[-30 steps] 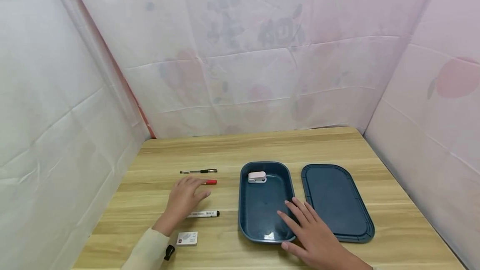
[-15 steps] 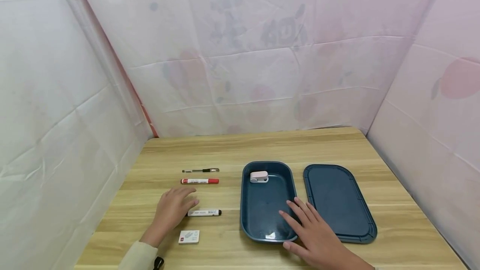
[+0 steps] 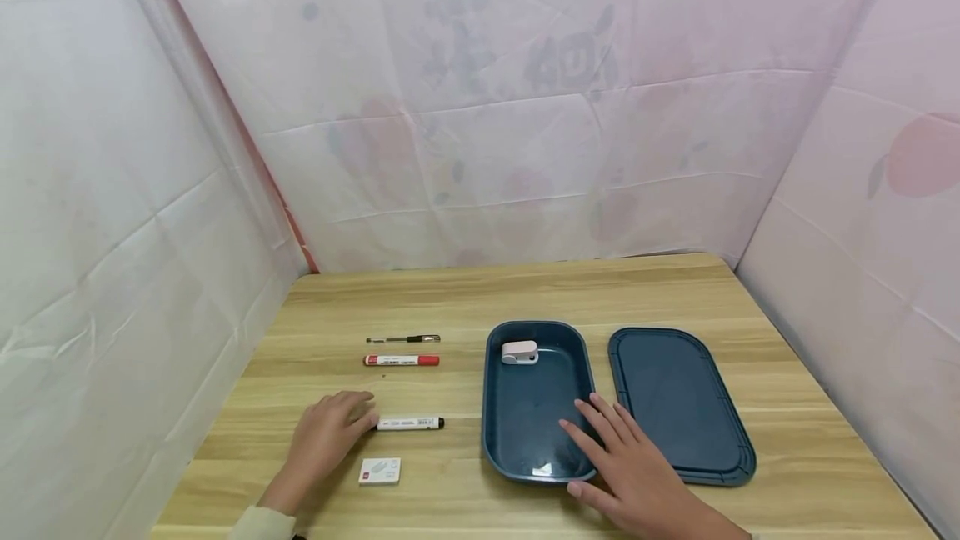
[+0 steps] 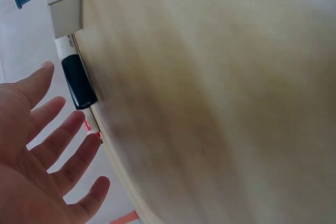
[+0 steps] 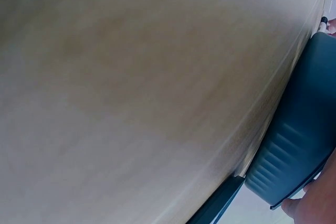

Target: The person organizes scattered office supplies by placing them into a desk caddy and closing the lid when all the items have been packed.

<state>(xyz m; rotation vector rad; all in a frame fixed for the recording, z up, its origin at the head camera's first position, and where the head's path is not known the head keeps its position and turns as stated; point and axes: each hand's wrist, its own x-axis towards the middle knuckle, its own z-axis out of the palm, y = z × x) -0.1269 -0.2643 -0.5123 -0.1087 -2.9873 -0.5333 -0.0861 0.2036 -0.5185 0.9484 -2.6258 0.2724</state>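
White, creased sheeting encloses a wood-grained tabletop [image 3: 457,298] on three sides: a left panel [image 3: 97,215], a back panel [image 3: 480,148] and a right panel [image 3: 855,223]. Fold lines cross all three. Faded grey and pink prints show on the back panel, and a round pink shape [image 3: 926,157] marks the right one. A narrow red-orange strip [image 3: 300,242] runs down the seam between left and back, ending near the tabletop's rounded far corner. The light is soft, cool on the left, pinkish toward the upper right. Both wrist views blur the pale-brown grain.
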